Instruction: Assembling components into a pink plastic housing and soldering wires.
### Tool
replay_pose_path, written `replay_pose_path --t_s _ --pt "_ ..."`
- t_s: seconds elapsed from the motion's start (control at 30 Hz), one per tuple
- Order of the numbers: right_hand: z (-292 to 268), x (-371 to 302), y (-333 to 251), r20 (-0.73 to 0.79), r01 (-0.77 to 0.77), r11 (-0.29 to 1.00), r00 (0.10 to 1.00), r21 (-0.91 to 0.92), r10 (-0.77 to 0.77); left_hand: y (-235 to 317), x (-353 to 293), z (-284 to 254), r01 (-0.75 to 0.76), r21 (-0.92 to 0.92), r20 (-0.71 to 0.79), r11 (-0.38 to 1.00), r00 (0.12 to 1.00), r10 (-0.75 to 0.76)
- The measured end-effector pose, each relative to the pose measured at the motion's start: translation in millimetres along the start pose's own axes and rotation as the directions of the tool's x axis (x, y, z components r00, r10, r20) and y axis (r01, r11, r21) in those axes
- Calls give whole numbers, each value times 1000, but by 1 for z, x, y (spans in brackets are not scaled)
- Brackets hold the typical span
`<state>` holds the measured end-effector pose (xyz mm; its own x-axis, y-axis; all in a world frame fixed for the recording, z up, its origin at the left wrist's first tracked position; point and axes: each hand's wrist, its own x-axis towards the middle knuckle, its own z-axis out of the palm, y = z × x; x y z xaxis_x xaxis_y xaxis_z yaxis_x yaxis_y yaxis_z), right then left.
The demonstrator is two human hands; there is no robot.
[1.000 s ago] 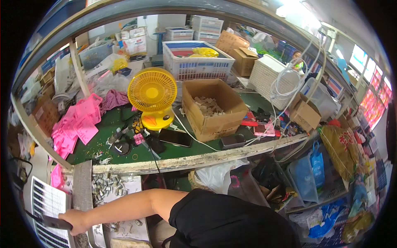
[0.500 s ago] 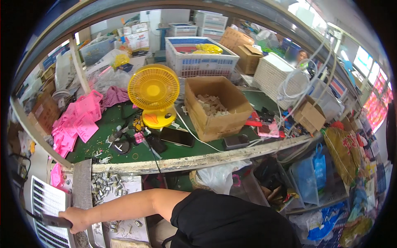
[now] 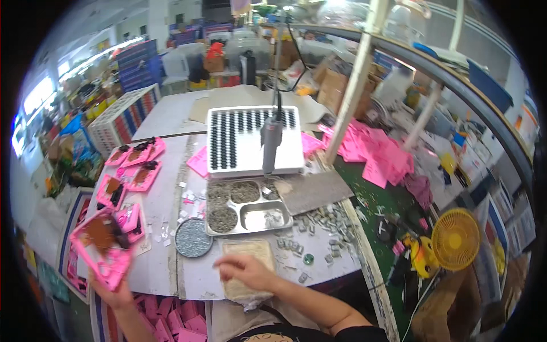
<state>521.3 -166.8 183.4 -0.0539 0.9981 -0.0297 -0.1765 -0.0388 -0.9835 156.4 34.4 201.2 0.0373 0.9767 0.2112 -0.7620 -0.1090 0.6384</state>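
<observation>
My left hand (image 3: 117,292) grips a pink plastic frame (image 3: 111,259) by its lower end. A brown panel (image 3: 101,233) and a dark part sit in this frame, which is tilted up at the left. My right hand (image 3: 242,271) is over a beige pad (image 3: 249,248), fingers bent but apart, and I see nothing in them. Ahead, a grey electric screwdriver (image 3: 271,145) hangs from a cable in front of a white tray (image 3: 213,168) with rows of black pieces. Below that tray stands a metal compartment tray (image 3: 250,231) of small screws. Beside it is a round dish (image 3: 194,237) of small grey pieces.
Several pink frames with dark parts (image 3: 142,176) lie at the left of the table. Small metal blocks (image 3: 325,225) are scattered right of the screw tray. A bin of pink parts (image 3: 174,319) is below the front edge. A white post (image 3: 353,85) and yellow fan (image 3: 456,239) stand right.
My view has swung left from the side bench to the table. My right hand has let go of the screwdriver and come back toward me. My left hand has come into view with the pink frame.
</observation>
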Motion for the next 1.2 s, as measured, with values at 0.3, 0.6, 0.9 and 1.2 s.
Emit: replay_pose_path --t_s 0.3,0.6,0.9,1.2 --pt "37 -26 56 1 15 969 1000 245 -16 -107 -164 129 684 -460 236 566 709 -665" --pt "-28 -83 15 -406 160 906 914 391 14 -104 -142 92 461 530 230 712 730 -644" --pt "-51 -71 25 -499 -185 830 858 -525 -124 -146 -156 115 82 890 290 448 656 -697" --pt "-77 -42 59 -358 -245 399 902 -884 -240 -180 -132 76 -577 782 552 235 468 -690"
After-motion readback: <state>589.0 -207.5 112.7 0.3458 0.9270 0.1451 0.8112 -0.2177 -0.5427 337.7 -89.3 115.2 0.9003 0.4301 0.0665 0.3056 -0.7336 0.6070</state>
